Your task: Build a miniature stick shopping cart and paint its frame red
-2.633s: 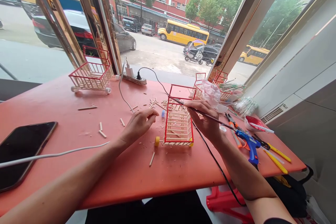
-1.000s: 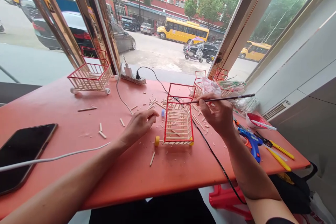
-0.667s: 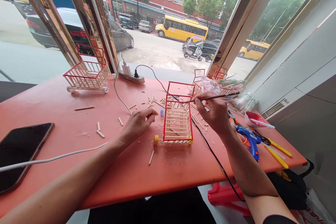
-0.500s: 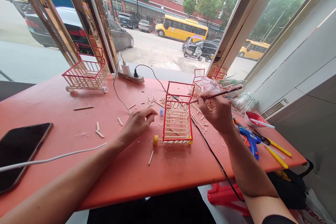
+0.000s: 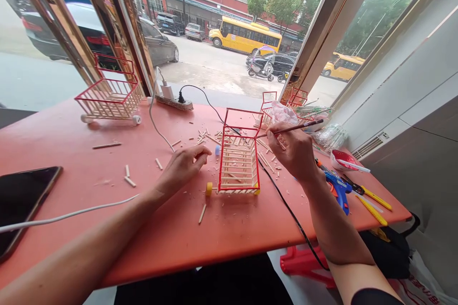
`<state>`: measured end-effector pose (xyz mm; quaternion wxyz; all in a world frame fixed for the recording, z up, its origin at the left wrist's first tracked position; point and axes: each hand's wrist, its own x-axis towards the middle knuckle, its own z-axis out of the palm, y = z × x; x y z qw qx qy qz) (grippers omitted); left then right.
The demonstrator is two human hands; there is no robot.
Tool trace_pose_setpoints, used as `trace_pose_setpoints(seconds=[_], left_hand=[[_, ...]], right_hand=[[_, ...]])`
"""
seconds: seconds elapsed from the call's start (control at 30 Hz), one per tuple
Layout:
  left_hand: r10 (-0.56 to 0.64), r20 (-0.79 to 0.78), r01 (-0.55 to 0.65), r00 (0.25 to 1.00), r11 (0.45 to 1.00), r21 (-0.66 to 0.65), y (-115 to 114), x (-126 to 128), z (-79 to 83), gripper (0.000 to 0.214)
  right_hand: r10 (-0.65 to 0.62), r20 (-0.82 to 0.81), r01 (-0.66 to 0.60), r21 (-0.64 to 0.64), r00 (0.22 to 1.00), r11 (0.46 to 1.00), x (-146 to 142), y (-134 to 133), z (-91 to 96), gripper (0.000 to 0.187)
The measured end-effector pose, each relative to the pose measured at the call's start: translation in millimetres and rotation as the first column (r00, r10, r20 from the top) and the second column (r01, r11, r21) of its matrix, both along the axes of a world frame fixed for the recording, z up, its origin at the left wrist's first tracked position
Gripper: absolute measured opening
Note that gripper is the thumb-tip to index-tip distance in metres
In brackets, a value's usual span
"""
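A miniature shopping cart [image 5: 238,159] made of wooden sticks, with red-painted rims and handle frame, stands on the table in front of me. Its visible wheels are yellow and blue. My right hand [image 5: 291,150] pinches a thin dark paintbrush [image 5: 300,126], whose tip is at the cart's upper right corner, by the red rim. Just left of the cart, my left hand [image 5: 188,162] rests on the table, holding nothing, its fingers loosely bent with thumb and index finger apart. It does not appear to touch the cart.
Behind the cart lie cut sticks [image 5: 211,138]. A finished-looking cart [image 5: 110,95] stands back left, near a power strip [image 5: 175,101]. On the right are a red-stained bowl [image 5: 345,159], a blue glue gun [image 5: 338,188] and yellow-handled pliers [image 5: 375,198]. A phone [image 5: 25,200] lies left.
The whole view has shifted slightly. The brush tip stays near the cart's upper right corner. My left hand's thumb and index finger look a little farther apart.
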<state>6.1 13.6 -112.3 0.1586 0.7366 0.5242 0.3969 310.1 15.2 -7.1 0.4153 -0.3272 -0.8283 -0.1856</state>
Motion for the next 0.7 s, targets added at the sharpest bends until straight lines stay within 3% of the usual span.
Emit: trace_pose_setpoints(seconds=[0.27,0.47,0.63,0.7], left_hand=[[-0.004,0.001,0.004,1.000,1.000,0.016,0.7,-0.1,0.1,0.027],[0.019,0.001,-0.019,1.000,1.000,0.003,0.3,-1.5,3.5,0.027],[0.279,0.100,-0.279,0.955,0.960,-0.014,6.5,-20.2,15.6,0.029],[0.316,0.109,-0.315,0.942,0.949,-0.029,9.6,-26.5,18.2,0.033]], right_hand=[[0.011,-0.006,-0.011,-0.056,1.000,0.998,-2.8,-1.0,1.3,0.010],[0.002,-0.005,-0.002,-0.005,1.000,1.000,-3.9,-2.7,2.1,0.010],[-0.001,-0.022,0.001,-0.040,1.000,0.999,-3.3,-1.8,1.9,0.009],[0.009,-0.066,-0.013,-0.065,0.998,0.998,-4.1,-5.0,4.6,0.009]])
